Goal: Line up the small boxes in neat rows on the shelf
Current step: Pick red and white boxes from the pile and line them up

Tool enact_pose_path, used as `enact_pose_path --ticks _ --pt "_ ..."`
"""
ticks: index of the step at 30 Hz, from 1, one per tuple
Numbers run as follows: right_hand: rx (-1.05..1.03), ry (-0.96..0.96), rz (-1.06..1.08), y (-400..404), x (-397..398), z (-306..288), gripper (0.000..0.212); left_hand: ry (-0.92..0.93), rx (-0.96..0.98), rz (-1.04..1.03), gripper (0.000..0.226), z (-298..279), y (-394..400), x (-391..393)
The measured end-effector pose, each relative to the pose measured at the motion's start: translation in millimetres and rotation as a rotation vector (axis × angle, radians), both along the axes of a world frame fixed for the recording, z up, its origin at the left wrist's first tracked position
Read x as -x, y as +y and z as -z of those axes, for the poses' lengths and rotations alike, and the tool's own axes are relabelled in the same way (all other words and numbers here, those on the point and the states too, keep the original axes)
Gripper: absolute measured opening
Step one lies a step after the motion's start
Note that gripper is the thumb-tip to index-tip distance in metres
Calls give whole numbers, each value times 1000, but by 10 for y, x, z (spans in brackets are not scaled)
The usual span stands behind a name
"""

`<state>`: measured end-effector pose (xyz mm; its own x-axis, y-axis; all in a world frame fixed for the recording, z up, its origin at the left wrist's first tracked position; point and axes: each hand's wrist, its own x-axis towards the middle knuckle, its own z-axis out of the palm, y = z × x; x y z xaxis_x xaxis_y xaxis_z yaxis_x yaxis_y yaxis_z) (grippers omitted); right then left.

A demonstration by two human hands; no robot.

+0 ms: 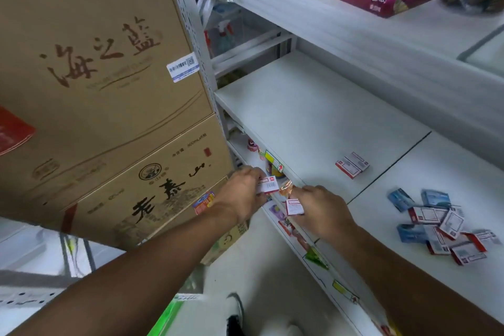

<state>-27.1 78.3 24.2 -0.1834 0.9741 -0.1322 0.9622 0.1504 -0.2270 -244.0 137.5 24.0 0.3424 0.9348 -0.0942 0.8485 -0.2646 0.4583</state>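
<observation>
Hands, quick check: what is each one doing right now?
Left hand: holds a small red-and-white box.
Right hand: holds another small white box.

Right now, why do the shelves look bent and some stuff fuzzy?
Head view: the wide-angle lens bows the shelf edges; the top right corner is smeared by blur; the small box in the left hand and the one in the right hand are soft, print unreadable; lighting is even, without glare.

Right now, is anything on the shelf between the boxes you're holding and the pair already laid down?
Nothing visible. The left hand and right hand each hold a small box at the shelf front edge, and bare shelf lies between them and the laid pair. The loose pile sits off to the right, clear of that path.
</observation>
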Motion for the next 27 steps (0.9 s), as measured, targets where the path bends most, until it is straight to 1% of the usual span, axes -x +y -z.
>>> enact_pose_path --ticks 5,7,9,13,17,21,27 --pt "32 65 120 86 139 48 40 -27 -18 68 33 63 329 32" --pt "38 77 180 104 182 88 42 -7 -38 105 31 100 464 6" --pt "29 44 243 101 221 142 43 3 -57 164 32 152 581 -37" --pt "77 -17 337 40 231 245 48 -33 -38 273 37 292 777 -181" --pt "77 -46 450 -52 120 281 46 -44 7 375 41 377 866 -411" --pt "40 -33 519 -116 -51 285 38 -69 -17 485 49 356 839 -679" --pt "16 18 572 -170 -343 294 42 -28 -3 533 50 272 856 -1096"
